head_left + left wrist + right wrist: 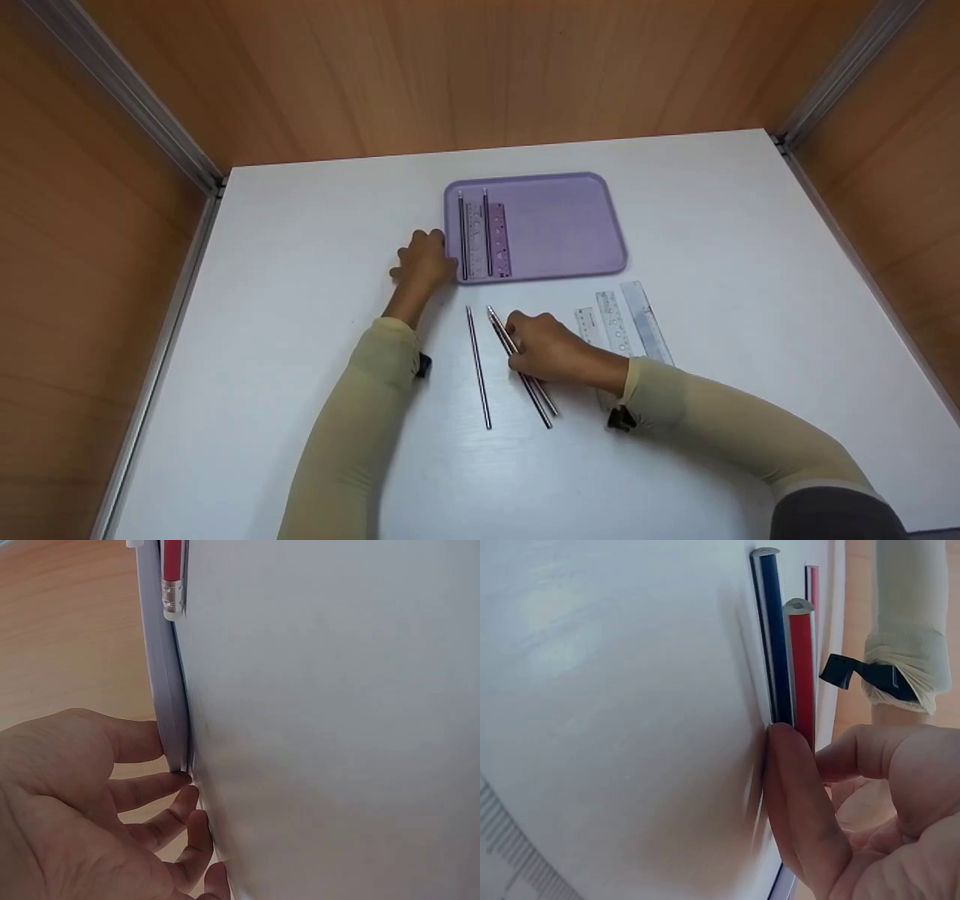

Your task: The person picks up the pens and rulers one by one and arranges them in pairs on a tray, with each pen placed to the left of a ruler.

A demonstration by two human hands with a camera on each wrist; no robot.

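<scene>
Lying side by side on the white table (300,300), the two pencils (525,375) run at a slant under the right hand (551,349), whose fingers curl down onto them; the right wrist view shows a fingertip (787,787) pressed against the blue and red shafts, though whether the thumb closes the grip from the other side cannot be made out. A third pencil (478,367) lies alone just to the left, apart from the pair. The left hand (424,262) rests at the near-left corner of the purple tray (570,225), its fingers touching the tray's rim with fingers fairly straight. Inside the tray, along its left side, lie two pencils with rulers (495,240) between and beside them; the rest of the tray floor is bare. Three clear rulers (622,322) lie on the table right of the right hand, their near ends hidden by the wrist and sleeve. Open tabletop stretches left, right and toward the person; wooden walls enclose the far side and both flanks.
</scene>
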